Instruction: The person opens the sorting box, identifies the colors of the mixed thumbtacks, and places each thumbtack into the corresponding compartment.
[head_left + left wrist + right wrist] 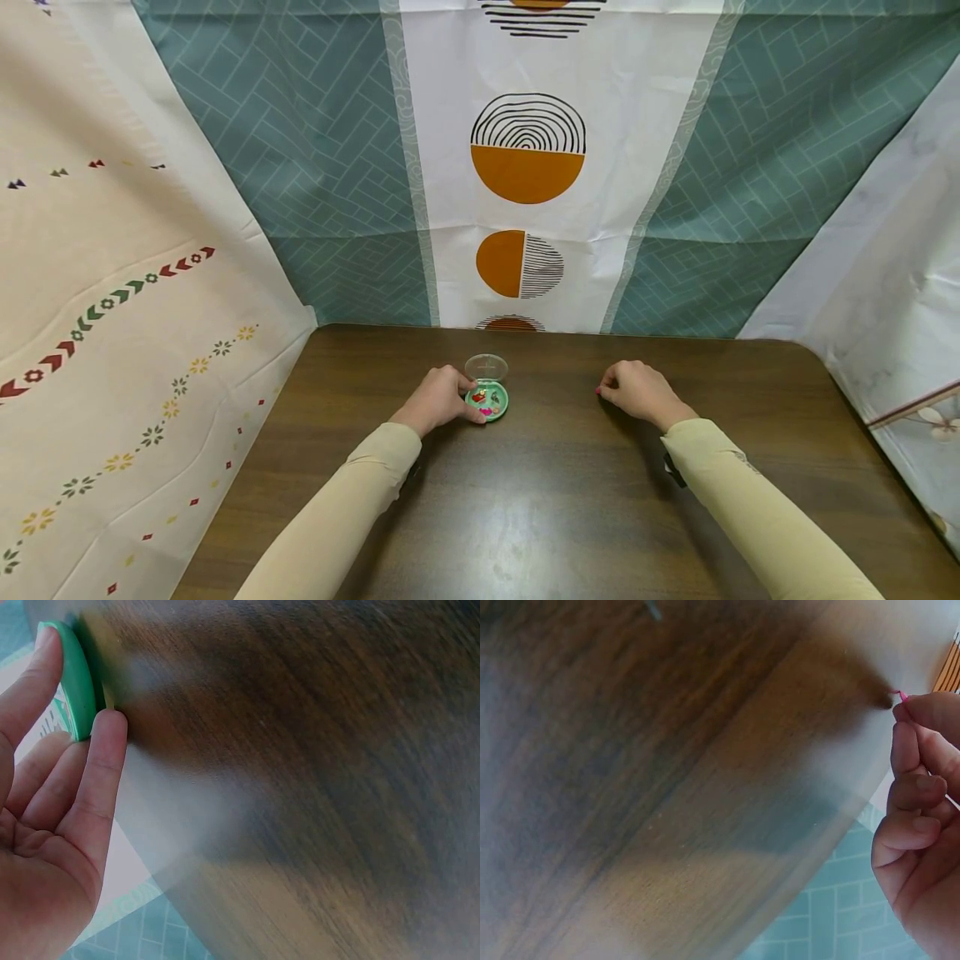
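Observation:
A small round green case (501, 407) with several tiny coloured pieces in it lies on the table, its clear lid (486, 367) raised at the far side. My left hand (438, 402) grips the case's left edge between thumb and fingers; the left wrist view shows the green rim (81, 682) between them. Farther right, my right hand (637, 393) pinches a tiny pink piece (904, 696) between thumb and index finger, close to the tabletop. The other fingers of that hand are curled. Most of the pink piece is hidden by the fingertips, so its kind cannot be told.
Both hands are over a dark brown wooden table (510, 517). A teal and white patterned cloth (345, 167) hangs along its far edge. Light cloths hang at the left (135, 333) and right (885, 275) sides.

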`<control>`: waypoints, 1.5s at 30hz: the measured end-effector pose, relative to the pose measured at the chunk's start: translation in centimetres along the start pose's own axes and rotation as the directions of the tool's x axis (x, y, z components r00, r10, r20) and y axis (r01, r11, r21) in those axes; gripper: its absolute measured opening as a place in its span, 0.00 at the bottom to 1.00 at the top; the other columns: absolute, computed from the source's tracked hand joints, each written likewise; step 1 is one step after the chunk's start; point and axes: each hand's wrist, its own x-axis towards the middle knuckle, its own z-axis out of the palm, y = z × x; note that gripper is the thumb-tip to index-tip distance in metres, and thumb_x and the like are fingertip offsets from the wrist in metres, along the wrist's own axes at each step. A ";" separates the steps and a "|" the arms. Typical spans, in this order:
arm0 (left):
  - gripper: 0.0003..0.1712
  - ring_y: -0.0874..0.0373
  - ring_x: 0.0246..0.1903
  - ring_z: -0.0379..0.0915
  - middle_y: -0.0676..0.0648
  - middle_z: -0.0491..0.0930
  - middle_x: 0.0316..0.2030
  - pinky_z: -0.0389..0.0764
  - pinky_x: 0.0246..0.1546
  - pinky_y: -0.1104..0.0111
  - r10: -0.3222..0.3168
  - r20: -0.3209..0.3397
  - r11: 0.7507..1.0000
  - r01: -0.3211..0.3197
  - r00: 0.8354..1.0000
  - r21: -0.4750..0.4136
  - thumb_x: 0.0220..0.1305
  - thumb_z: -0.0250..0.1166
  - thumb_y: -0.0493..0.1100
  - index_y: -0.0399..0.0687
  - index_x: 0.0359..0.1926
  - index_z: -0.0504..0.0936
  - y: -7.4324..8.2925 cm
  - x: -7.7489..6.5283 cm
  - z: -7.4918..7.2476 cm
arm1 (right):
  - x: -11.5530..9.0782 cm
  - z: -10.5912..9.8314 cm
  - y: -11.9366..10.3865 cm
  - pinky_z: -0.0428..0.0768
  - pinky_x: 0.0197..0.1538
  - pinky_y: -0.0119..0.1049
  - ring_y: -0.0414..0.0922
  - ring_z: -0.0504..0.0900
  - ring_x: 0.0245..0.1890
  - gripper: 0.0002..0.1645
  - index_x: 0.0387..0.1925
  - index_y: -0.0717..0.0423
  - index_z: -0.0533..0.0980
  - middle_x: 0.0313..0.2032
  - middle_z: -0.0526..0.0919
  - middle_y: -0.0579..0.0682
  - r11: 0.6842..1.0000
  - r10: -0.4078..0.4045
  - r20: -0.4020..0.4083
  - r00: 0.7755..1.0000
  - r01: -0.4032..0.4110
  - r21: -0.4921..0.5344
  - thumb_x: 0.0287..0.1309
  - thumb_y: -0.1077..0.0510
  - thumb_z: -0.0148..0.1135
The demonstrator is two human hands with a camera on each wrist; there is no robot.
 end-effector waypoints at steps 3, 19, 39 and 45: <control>0.36 0.63 0.41 0.71 0.56 0.80 0.43 0.71 0.43 0.71 0.005 -0.003 1.000 -0.005 1.000 0.002 0.32 0.78 0.58 0.52 0.47 0.83 0.0 0.0 0.0 | 0.0 0.1 -0.1 0.70 0.29 0.37 0.39 0.69 0.22 0.06 0.27 0.44 0.79 0.27 0.76 0.37 1.000 -0.014 0.015 1.000 0.014 0.013 0.59 0.51 0.60; 0.36 0.63 0.42 0.72 0.56 0.80 0.43 0.71 0.43 0.70 0.007 -0.004 1.000 -0.007 1.000 -0.006 0.32 0.78 0.58 0.51 0.47 0.83 0.0 -0.2 -0.1 | 1.6 -0.1 -2.8 0.70 0.31 0.36 0.38 0.70 0.25 0.07 0.32 0.47 0.79 0.30 0.78 0.36 0.995 -0.092 -0.038 0.995 0.094 0.039 0.60 0.50 0.60; 0.38 0.63 0.41 0.71 0.55 0.80 0.44 0.71 0.42 0.71 -0.005 -0.006 1.000 0.005 1.000 -0.003 0.30 0.78 0.59 0.52 0.48 0.83 -0.2 0.2 0.2 | 4.5 1.1 -10.5 0.71 0.35 0.31 0.34 0.71 0.28 0.06 0.32 0.44 0.80 0.28 0.75 0.32 0.965 -0.262 -0.052 0.964 0.262 -0.009 0.61 0.49 0.59; 0.37 0.64 0.40 0.72 0.55 0.80 0.43 0.71 0.40 0.72 0.002 -0.003 1.000 -0.002 1.000 0.002 0.31 0.78 0.59 0.52 0.47 0.83 -0.2 0.2 0.2 | 4.9 2.0 -12.7 0.71 0.34 0.31 0.34 0.71 0.28 0.06 0.32 0.44 0.80 0.28 0.75 0.33 0.943 -0.334 -0.040 0.942 0.333 -0.027 0.61 0.50 0.59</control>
